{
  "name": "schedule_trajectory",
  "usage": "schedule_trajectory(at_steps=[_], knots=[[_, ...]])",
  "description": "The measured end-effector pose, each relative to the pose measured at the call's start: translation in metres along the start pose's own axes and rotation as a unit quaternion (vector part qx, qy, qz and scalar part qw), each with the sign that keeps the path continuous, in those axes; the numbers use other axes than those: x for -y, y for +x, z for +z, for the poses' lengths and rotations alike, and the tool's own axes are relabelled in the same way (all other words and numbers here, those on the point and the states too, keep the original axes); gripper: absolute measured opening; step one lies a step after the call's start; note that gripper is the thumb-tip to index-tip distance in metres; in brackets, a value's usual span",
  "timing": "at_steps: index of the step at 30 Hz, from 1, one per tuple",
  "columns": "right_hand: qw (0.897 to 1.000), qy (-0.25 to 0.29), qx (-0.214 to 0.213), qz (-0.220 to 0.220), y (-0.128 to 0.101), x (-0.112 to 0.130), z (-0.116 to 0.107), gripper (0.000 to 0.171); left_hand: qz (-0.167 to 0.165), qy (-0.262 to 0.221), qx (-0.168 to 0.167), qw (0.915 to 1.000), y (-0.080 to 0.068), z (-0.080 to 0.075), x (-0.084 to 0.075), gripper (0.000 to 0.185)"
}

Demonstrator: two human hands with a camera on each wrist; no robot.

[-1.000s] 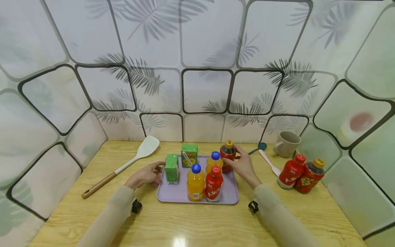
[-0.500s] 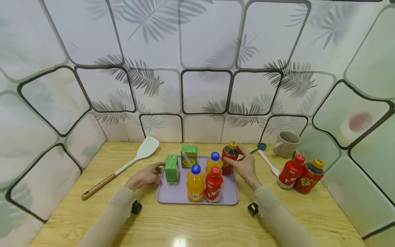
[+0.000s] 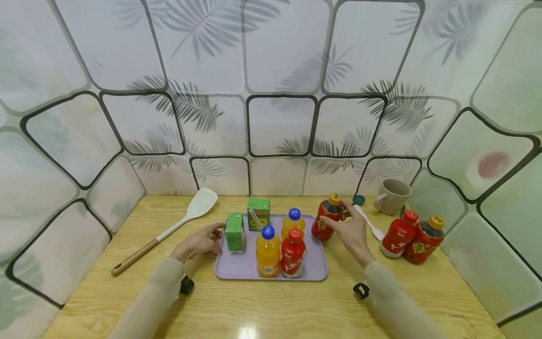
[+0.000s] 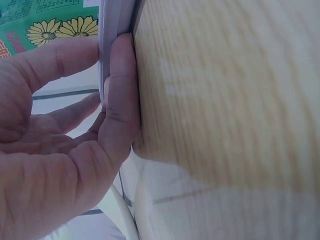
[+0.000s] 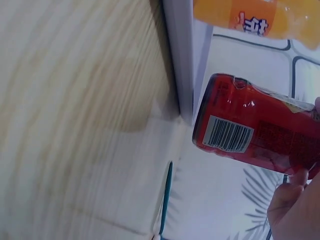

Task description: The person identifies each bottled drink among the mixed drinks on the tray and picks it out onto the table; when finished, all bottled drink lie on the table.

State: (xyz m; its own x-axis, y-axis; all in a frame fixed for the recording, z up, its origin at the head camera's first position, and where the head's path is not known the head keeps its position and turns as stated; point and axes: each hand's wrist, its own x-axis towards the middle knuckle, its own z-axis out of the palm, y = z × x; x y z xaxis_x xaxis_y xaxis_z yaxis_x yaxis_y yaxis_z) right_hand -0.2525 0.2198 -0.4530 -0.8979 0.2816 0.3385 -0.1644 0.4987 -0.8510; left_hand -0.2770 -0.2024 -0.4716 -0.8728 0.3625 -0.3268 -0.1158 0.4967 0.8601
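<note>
My right hand [image 3: 344, 220] grips a dark red bottle with a yellow cap [image 3: 323, 225], tilted and held just off the right rim of the lilac tray [image 3: 315, 272]. The right wrist view shows this bottle [image 5: 255, 132] beside the tray's rim [image 5: 180, 50], with my fingertips [image 5: 295, 205] below it. My left hand [image 3: 202, 241] is at the tray's left edge. In the left wrist view, thumb and forefinger [image 4: 65, 55] pinch the rim [image 4: 112, 25]. Standing on the tray are two green cartons [image 3: 235, 230], two orange juice bottles [image 3: 267, 252] and a red bottle [image 3: 293, 254].
Two more red bottles [image 3: 412, 238] stand at the right, near a beige mug [image 3: 394, 195]. A white spoon [image 3: 371, 226] and a teal spoon [image 3: 359, 200] lie behind my right hand. A white spatula with a wooden handle [image 3: 169, 228] lies at the left. Patterned panels wall in the table.
My right hand has lifted the yellow-capped bottle from the tray's back right corner and carried it right, past the rim, tilting it. The left hand has stayed at the tray's edge.
</note>
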Motion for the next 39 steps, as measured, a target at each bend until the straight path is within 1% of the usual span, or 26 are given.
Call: schedule_trajectory(at_steps=[3,5,8,10,13,18,26,34,39], knots=[[1.0,0.005,-0.009,0.004,-0.001,-0.004,-0.008,0.072,-0.004,-0.004,-0.01,0.9999,-0.001,0.002,-0.001,0.089],[1.0,0.003,-0.011,0.007,-0.001,-0.008,-0.013,0.073,-0.006,-0.002,-0.01,0.9999,-0.002,0.003,-0.001,0.089],[1.0,0.006,-0.011,0.024,-0.002,-0.012,-0.02,0.078,-0.011,-0.003,-0.011,0.9999,-0.002,0.003,-0.001,0.09],[0.999,0.008,-0.01,0.034,-0.002,-0.014,-0.024,0.078,-0.013,-0.001,-0.009,0.9999,-0.001,0.003,0.0,0.09],[0.999,0.016,-0.01,0.048,-0.002,-0.016,-0.028,0.078,-0.017,0.0,-0.012,0.9998,-0.001,0.003,0.0,0.09],[0.997,0.013,-0.018,0.067,-0.001,-0.019,-0.035,0.081,-0.021,-0.001,-0.017,0.9996,0.0,0.003,-0.001,0.089],[0.996,0.013,-0.028,0.079,-0.001,-0.026,-0.044,0.08,-0.028,0.001,-0.018,0.9995,0.002,0.002,0.0,0.09],[0.996,-0.015,-0.039,0.08,-0.004,-0.029,-0.056,0.081,-0.031,0.01,-0.019,0.9993,0.001,0.001,-0.001,0.091],[0.994,-0.034,-0.053,0.095,-0.004,-0.03,-0.068,0.082,-0.025,0.008,-0.015,0.9995,0.001,0.001,-0.004,0.092]])
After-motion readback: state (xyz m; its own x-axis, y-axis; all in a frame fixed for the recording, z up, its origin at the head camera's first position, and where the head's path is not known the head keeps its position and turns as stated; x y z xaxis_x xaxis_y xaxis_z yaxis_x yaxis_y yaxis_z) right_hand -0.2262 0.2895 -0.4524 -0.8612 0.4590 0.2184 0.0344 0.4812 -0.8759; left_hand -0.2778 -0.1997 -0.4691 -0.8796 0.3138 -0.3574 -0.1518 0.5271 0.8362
